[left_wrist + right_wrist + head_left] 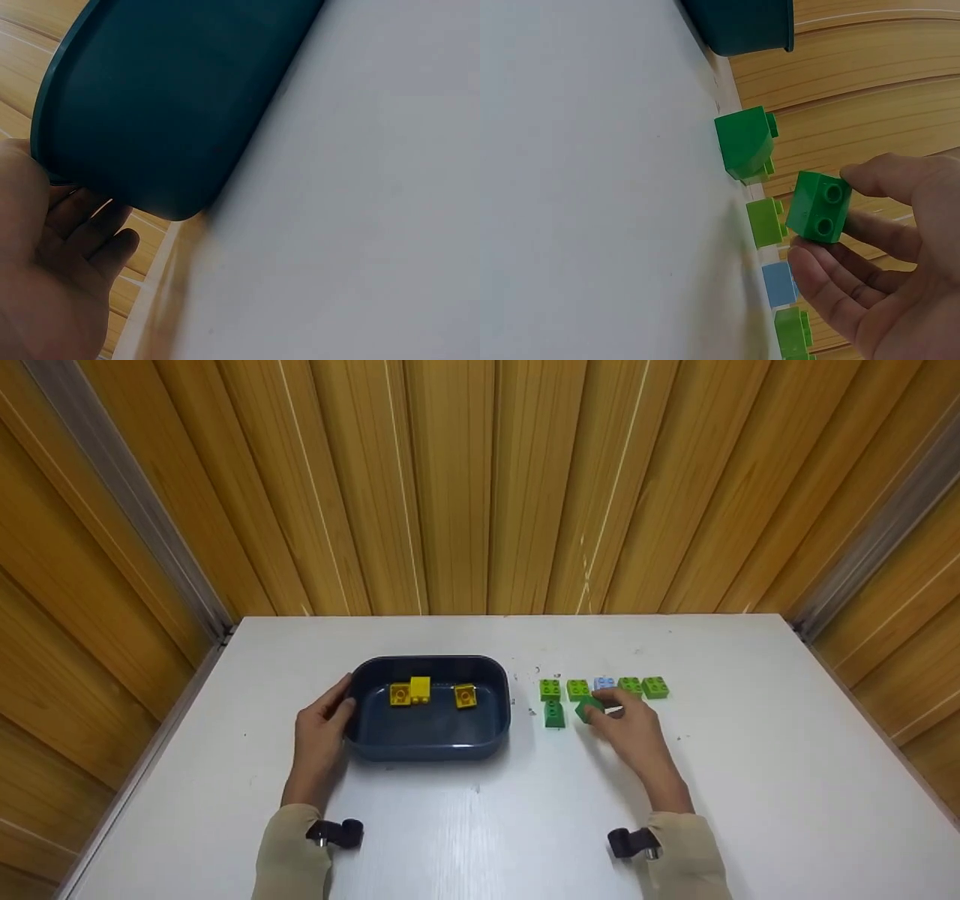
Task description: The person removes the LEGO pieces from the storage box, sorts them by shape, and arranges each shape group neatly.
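Observation:
My right hand (630, 731) pinches a dark green toy brick (819, 206) between thumb and fingers, lifted off the table and tilted. Another dark green brick (554, 715), with a sloped side, stands on the table to its left. Behind them is a row of lime green bricks (550, 690) with one light blue brick (604, 683) among them, partly hidden by my right hand. My left hand (319, 739) grips the left end of a dark blue plastic box (442, 751) at its rim. Inside it lie three yellow bricks (465, 697), two showing their hollow undersides.
The white table (465, 832) carries the box and bricks, with small dark specks and marks scattered on its top. Wood-patterned panels (450, 495) rise behind and at both sides. A small black camera mount sits at each wrist.

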`<action>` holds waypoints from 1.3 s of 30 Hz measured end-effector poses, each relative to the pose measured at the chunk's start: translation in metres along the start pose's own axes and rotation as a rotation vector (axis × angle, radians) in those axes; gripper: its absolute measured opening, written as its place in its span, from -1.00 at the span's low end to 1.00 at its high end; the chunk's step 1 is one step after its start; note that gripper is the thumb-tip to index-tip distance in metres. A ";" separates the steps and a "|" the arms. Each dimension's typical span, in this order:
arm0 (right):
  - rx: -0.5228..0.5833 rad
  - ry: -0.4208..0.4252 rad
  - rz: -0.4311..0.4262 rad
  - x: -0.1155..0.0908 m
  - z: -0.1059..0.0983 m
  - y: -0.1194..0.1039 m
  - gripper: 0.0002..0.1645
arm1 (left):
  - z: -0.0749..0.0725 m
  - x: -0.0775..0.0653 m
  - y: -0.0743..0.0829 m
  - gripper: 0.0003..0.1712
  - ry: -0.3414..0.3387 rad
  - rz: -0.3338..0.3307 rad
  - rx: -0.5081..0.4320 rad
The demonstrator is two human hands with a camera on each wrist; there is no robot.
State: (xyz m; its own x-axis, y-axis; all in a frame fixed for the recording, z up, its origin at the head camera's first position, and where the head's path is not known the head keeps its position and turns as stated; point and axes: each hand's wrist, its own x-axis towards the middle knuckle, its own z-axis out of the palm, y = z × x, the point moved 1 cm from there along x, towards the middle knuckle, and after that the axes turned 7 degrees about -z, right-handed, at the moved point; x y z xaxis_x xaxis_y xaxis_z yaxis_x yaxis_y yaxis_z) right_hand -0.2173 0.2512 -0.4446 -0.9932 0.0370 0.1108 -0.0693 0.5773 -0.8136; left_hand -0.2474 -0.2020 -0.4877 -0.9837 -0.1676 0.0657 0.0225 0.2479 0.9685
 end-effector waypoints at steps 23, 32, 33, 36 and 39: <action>0.173 0.021 0.169 0.005 0.010 0.021 -0.56 | 0.001 0.000 0.001 -0.49 0.008 0.032 0.027; 0.308 0.002 0.215 0.007 0.005 0.027 -0.57 | -0.001 0.000 -0.001 -0.48 -0.001 0.019 0.024; 0.323 0.004 0.222 0.006 0.005 0.028 -0.56 | -0.001 0.000 -0.001 -0.49 0.001 0.019 0.026; 0.359 0.011 0.238 0.006 0.005 0.030 -0.52 | -0.001 0.000 -0.001 -0.49 0.001 0.023 0.023; 0.377 0.022 0.250 0.006 0.005 0.032 -0.50 | -0.001 0.000 0.000 -0.49 -0.002 0.020 0.026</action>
State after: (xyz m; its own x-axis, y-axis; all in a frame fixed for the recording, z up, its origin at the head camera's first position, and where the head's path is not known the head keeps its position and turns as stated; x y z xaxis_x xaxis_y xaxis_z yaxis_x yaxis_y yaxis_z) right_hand -0.2255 0.2660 -0.4725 -0.9818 0.1571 -0.1064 0.1387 0.2114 -0.9675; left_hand -0.2476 -0.2029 -0.4876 -0.9834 -0.1609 0.0842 0.0371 0.2758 0.9605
